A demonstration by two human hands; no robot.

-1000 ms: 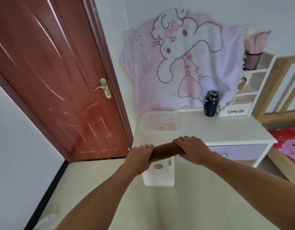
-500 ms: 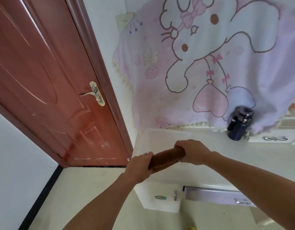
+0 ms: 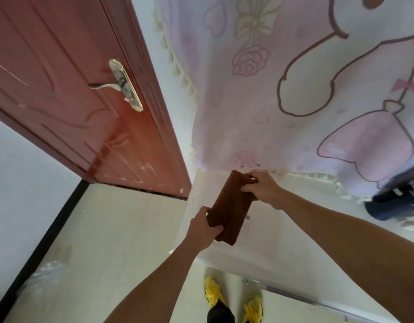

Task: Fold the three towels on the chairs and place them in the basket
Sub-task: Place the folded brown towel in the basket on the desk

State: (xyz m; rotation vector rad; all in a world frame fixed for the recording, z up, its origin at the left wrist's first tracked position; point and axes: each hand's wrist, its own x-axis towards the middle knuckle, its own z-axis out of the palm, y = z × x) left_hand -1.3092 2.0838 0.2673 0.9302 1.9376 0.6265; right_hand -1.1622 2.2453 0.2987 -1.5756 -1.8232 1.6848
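A folded brown towel (image 3: 231,206) is held flat over the white translucent basket (image 3: 196,197) on the white desk. My left hand (image 3: 202,226) grips the towel's near end. My right hand (image 3: 262,191) grips its far end, fingers curled over the edge. The towel lies inside the basket's outline, low over its bottom; whether it touches the bottom I cannot tell. The basket's walls are pale and hard to make out. No chairs or other towels are in view.
A red-brown door (image 3: 68,94) with a metal handle (image 3: 117,86) stands at the left. A pink cartoon blanket (image 3: 294,89) hangs behind the desk (image 3: 306,259). A dark blue flask (image 3: 397,201) sits at the right. My yellow shoes (image 3: 234,299) are below the desk edge.
I have stepped up to the desk and the view has tilted down. Both hands carried the towel forward and lowered it over the basket, turning it lengthwise away from me.
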